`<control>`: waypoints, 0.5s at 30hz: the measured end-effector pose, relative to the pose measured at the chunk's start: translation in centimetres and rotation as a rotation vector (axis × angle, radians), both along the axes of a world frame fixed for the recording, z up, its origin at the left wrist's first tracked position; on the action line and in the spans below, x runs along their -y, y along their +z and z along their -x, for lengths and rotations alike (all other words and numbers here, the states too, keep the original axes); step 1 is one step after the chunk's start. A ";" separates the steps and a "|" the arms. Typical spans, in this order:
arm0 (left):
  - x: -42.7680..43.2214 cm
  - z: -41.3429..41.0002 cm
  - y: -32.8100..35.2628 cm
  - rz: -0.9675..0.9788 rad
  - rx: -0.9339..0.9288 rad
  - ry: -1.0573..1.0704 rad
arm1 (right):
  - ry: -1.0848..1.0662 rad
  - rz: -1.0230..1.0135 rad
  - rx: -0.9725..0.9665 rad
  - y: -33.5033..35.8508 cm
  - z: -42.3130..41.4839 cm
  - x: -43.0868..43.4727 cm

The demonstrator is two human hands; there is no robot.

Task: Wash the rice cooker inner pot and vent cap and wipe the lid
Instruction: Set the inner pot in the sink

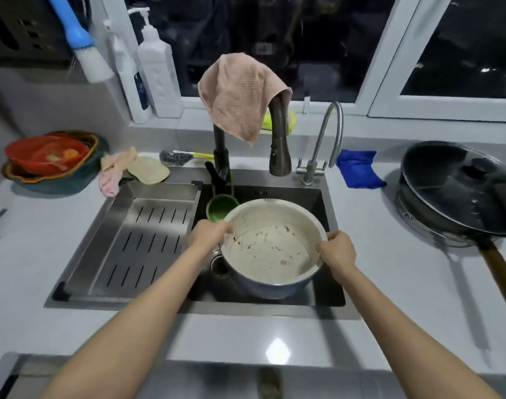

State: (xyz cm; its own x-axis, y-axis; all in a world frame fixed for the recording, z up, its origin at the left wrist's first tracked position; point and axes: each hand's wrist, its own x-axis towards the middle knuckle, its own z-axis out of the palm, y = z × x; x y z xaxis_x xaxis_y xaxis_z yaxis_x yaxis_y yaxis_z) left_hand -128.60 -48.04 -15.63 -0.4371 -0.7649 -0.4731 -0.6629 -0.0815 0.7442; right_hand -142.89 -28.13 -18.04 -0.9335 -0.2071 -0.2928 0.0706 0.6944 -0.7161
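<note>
Gripping the inner pot (270, 249) by its rim with both hands, left hand (207, 234) and right hand (336, 250) on opposite sides, fingers (322, 249) curled tight over the edge. Held tilted over the dark sink (329, 295), bits of rice stuck inside. Green cup (218, 207) just beyond the left fingers, drain tray (142, 240) off to their left. Pink cloth (240, 96) draped on the faucet (279, 139) further back. Covered wok (459, 191) on the worktop (389, 283), well right of the right fingers.

Both arms reach forward, left hand (208, 234) and right hand (337, 250) clenched, knuckles up
</note>
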 end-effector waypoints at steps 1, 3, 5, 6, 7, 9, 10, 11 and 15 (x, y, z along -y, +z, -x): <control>0.4 0.8 -0.8 -0.023 -0.007 0.017 | 0.028 -0.017 -0.003 -0.6 0.8 0.3; 1.2 2.4 -2.3 -0.054 0.022 0.052 | 0.086 -0.066 -0.018 -2.3 2.5 1.2; 1.5 3.5 -3.6 -0.103 0.025 0.063 | 0.130 -0.142 -0.020 -3.8 3.4 1.7; 1.6 4.1 -4.2 -0.130 0.021 0.078 | 0.147 -0.185 -0.014 -4.6 3.9 2.0; 1.8 4.5 -4.9 -0.148 0.015 0.091 | 0.157 -0.219 0.011 -5.2 4.1 2.3; 2.3 5.3 -6.5 -0.198 0.020 0.112 | 0.176 -0.292 0.035 -6.7 4.8 3.2; 2.4 5.5 -7.2 -0.221 0.023 0.119 | 0.185 -0.320 0.033 -7.3 5.0 3.5; 2.6 5.8 -8.1 -0.239 0.032 0.115 | 0.180 -0.350 0.040 -8.0 5.1 3.8; 3.7 6.5 -11.3 -0.306 0.059 0.139 | 0.201 -0.441 0.051 -10.4 5.6 4.9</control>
